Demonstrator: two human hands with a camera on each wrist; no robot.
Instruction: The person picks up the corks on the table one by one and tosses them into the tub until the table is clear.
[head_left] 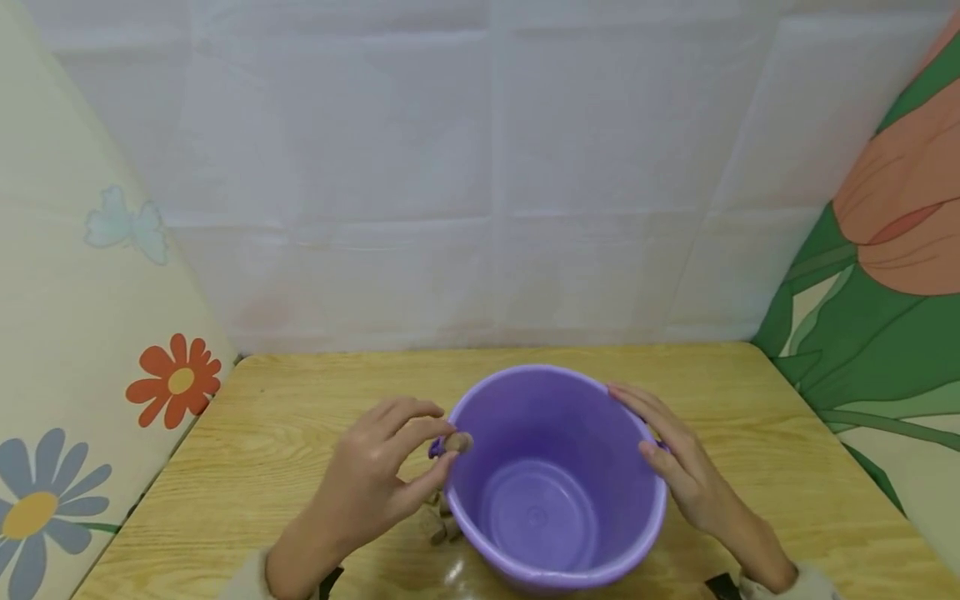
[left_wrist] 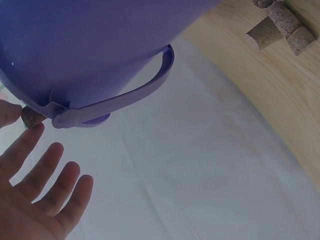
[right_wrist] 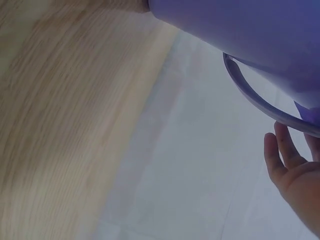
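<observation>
A purple bucket (head_left: 540, 500) stands on the wooden table, its inside bare to the bottom. My left hand (head_left: 378, 467) pinches a cork (head_left: 457, 442) between thumb and index finger at the bucket's left rim. In the left wrist view the same cork (left_wrist: 33, 117) sits by the handle's joint, the other fingers spread. Against the right rim rests my right hand (head_left: 678, 458), fingers along the outside and the thumb at the edge. The right wrist view shows its fingers beside the purple handle (right_wrist: 260, 102). Several more corks (head_left: 437, 521) lie left of the bucket, partly hidden.
The wooden table (head_left: 300, 408) ends at a white sheet (head_left: 375, 183) behind it. Flower-patterned panels stand at the left (head_left: 67, 333) and right (head_left: 892, 350). In the left wrist view loose corks (left_wrist: 285, 27) lie near the bucket's base.
</observation>
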